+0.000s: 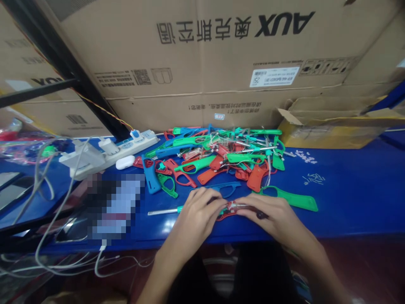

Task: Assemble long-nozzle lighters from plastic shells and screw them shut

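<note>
My left hand (198, 213) is closed over the front of a partly assembled long-nozzle lighter (225, 216). Its metal barrel (163, 211) with a teal collar sticks out to the left past my knuckles. Red casing and a reddish inner part show between the two hands, near the table's front edge. My right hand (274, 217) pinches the lighter's handle end, where a small dark knob (260, 215) shows by the fingers. Just beyond the hands lie a blue casing half (221, 189) and a green casing half (292, 198). My fingers hide most of the lighter.
A pile of red, green and blue lighter parts (218, 154) fills the table's middle. Tiny white pieces (303, 156) and thin pins (314, 179) lie right, before an open carton (329, 126). Left are a power strip (126, 147), white earbud case (125, 162) and cabled phone (118, 207).
</note>
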Tool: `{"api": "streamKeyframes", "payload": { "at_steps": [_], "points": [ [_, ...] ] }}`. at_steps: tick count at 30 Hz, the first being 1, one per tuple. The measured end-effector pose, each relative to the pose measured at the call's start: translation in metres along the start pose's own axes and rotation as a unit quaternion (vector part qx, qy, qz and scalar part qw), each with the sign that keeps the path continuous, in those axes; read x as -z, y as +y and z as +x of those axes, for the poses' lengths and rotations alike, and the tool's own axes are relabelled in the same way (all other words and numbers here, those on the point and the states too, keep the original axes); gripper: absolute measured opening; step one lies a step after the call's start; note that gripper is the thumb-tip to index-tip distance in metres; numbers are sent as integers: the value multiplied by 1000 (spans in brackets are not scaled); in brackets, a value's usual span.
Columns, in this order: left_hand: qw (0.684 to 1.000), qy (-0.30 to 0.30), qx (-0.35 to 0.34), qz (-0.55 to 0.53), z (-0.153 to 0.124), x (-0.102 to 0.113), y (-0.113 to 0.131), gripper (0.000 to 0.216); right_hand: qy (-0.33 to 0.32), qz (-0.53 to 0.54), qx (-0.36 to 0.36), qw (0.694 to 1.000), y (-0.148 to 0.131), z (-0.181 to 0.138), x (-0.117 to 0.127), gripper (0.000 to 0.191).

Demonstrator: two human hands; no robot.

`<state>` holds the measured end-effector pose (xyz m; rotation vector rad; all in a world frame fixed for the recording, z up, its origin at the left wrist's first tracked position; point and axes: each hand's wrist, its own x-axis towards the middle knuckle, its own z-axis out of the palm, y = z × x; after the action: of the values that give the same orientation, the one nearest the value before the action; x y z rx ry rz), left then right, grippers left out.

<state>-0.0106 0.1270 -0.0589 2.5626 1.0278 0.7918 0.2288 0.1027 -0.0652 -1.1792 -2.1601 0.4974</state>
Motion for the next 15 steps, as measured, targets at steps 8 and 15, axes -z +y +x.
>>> {"api": "streamKeyframes", "payload": {
  "at_steps": [8,15],
  "points": [
    [1000,7,-3,6,1,-2,-2,18,-2,-28,8,1000,0,5,-2,21],
    [1000,2,6,-13,1,0,-1,17,-3,-32,8,999,-1,4,-1,21]
  ]
}}
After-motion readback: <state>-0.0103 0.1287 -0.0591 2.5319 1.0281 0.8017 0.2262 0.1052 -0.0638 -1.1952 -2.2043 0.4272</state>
